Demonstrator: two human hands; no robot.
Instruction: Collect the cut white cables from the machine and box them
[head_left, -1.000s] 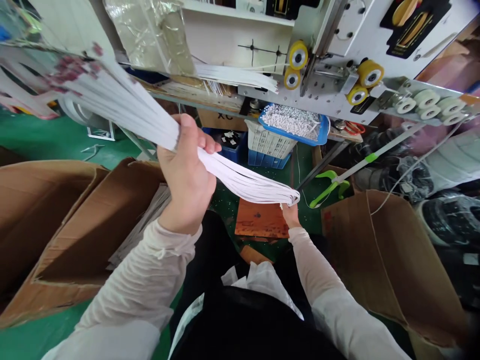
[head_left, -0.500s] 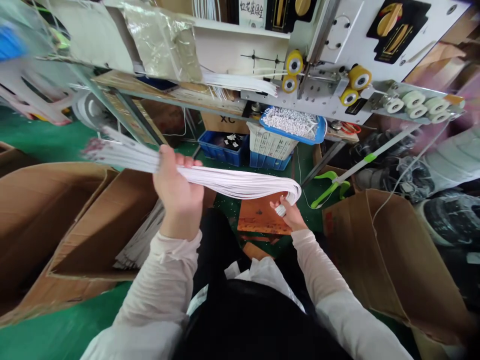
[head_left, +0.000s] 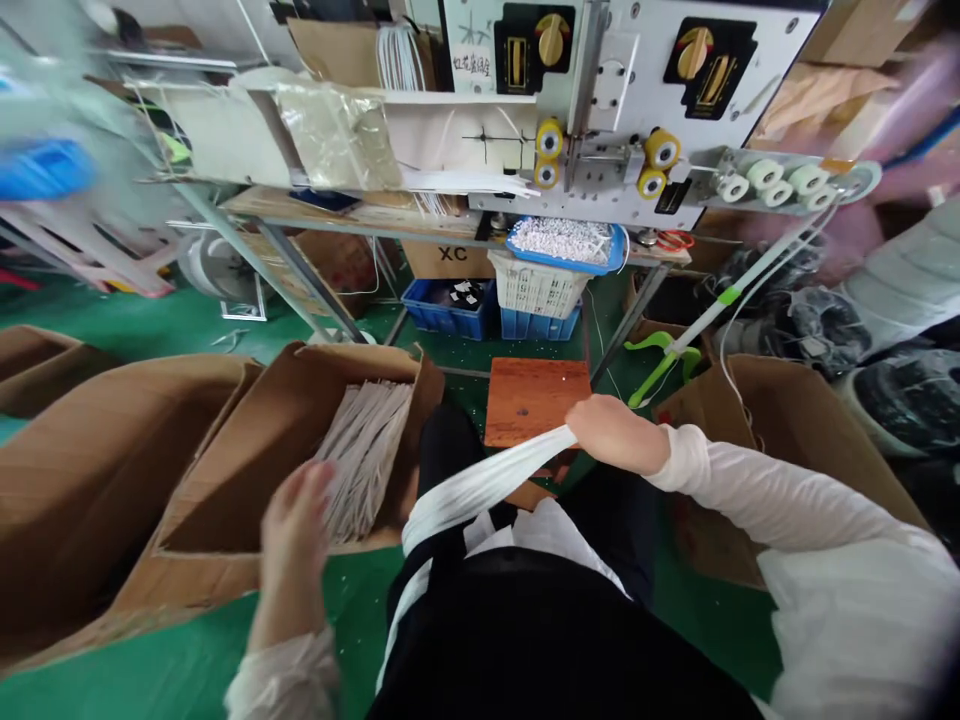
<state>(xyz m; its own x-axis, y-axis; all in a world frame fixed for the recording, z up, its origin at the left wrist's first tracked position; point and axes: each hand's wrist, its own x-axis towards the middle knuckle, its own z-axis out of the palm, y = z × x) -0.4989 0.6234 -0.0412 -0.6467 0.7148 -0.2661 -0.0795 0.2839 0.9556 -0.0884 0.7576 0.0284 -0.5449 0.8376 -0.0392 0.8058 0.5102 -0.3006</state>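
My right hand is closed round one end of a bundle of white wires. From that fist the bundle runs down to the left and drapes over my left thigh, where it bends downward. Its far end cannot be made out. My left hand, blurred by motion, is raised apart from the bundle, with nothing visible in it and its fingers loosely open. Just beyond it, a cardboard box holds more wire bundles laid lengthwise.
A wooden stool stands ahead, below a bench with a roller-fed machine. Under the bench are blue bins and a blue tray of small white pieces. Another cardboard box and a green-footed stand are at right.
My left hand has let go of the bundle and moved down and left. My right hand has moved slightly right, and the bundle now slopes down across my thigh. The view has shifted.
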